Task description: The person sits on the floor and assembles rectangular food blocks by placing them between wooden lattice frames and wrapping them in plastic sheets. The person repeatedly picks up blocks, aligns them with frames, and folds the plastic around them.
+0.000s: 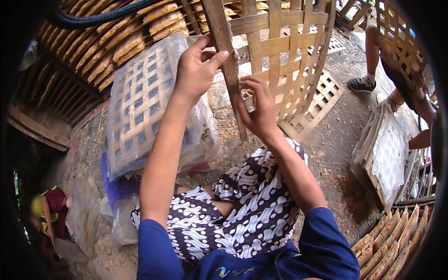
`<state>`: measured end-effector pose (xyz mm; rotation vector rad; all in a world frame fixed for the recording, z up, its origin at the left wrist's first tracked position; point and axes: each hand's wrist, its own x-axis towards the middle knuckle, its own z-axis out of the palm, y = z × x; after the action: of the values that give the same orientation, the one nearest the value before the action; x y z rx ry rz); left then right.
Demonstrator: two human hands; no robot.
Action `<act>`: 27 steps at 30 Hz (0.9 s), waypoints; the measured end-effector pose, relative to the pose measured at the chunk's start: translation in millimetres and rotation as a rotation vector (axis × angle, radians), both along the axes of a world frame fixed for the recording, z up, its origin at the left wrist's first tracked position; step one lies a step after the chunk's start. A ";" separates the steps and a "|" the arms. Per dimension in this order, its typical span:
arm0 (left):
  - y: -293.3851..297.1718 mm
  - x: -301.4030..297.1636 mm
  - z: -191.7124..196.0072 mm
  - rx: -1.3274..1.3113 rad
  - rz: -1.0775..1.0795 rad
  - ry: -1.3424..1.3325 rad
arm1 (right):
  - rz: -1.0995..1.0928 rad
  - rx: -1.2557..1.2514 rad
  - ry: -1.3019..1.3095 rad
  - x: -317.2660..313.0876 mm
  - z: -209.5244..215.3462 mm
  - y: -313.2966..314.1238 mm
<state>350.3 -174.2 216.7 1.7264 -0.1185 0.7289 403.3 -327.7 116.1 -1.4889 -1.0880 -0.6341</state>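
A woven bamboo tray (273, 47) with a wooden edge bar stands on edge in front of me. My left hand (195, 74) grips the bar's upper part, thumb on the near face and fingers behind. Lower down, my right hand (259, 108) is closed on the same bar, its fingers curled over the lattice side; a pale ragged strip shows along the bar there. Left of the tray lies a stack of lattice trays under a clear plastic sheet (122, 91). Another lattice tray (319, 105) lies on the ground behind the one I hold.
Racks of flat golden-brown pieces (133, 44) rise at back left, with more pieces (396, 240) at lower right. At right, a person (392, 70) handles a lattice tray beside a tray stack (389, 149). Another person (53, 210) is at far left. A dark cord (102, 14) crosses the top.
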 end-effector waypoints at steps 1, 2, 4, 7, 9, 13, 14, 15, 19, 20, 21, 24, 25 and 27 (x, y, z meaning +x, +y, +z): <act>1.4 -0.8 -2.5 0.020 0.007 -0.015 | -0.034 0.043 -0.053 2.6 3.6 -4.1; 1.1 -2.0 -5.8 0.032 0.015 -0.030 | -0.047 0.051 0.029 3.7 3.0 -8.3; 0.3 -1.0 -8.6 0.073 0.013 -0.069 | -0.083 0.109 0.105 9.9 8.0 -11.0; -5.3 -0.9 -9.8 0.112 0.035 -0.100 | -0.290 0.066 -0.085 19.1 18.4 -12.2; -12.2 -3.3 -7.2 0.127 0.054 -0.074 | -0.319 0.051 -0.232 24.4 28.9 -10.3; -13.3 -6.4 -2.3 0.128 0.041 -0.052 | -0.345 0.050 -0.339 29.7 50.8 3.9; -13.2 -6.5 -1.7 0.124 0.024 -0.055 | -0.352 0.049 -0.355 31.3 52.8 6.5; -13.4 -7.6 -0.9 0.086 0.018 -0.021 | -0.346 0.101 -0.316 30.5 49.5 12.7; -13.5 -9.4 -1.3 0.107 0.033 -0.005 | -0.271 0.166 -0.283 39.1 43.8 16.1; -11.8 -7.2 -2.4 0.153 0.052 -0.016 | -0.253 0.173 -0.303 42.9 44.4 15.0; -9.6 -4.9 -3.6 0.199 0.070 -0.026 | -0.235 0.180 -0.322 45.0 43.8 13.6; 1.3 3.4 -10.2 0.128 0.046 -0.088 | -0.282 0.104 -0.356 45.1 39.1 12.1; 2.9 5.3 -12.4 0.107 0.035 -0.077 | -0.273 0.107 -0.315 46.5 34.7 8.5; 3.7 7.2 -14.9 0.115 0.040 -0.110 | -0.251 0.120 -0.241 51.8 21.0 -4.9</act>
<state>357.5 -170.5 201.8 1.8023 -0.2060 0.8607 455.1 -332.6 137.1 -1.4826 -1.0313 -1.0590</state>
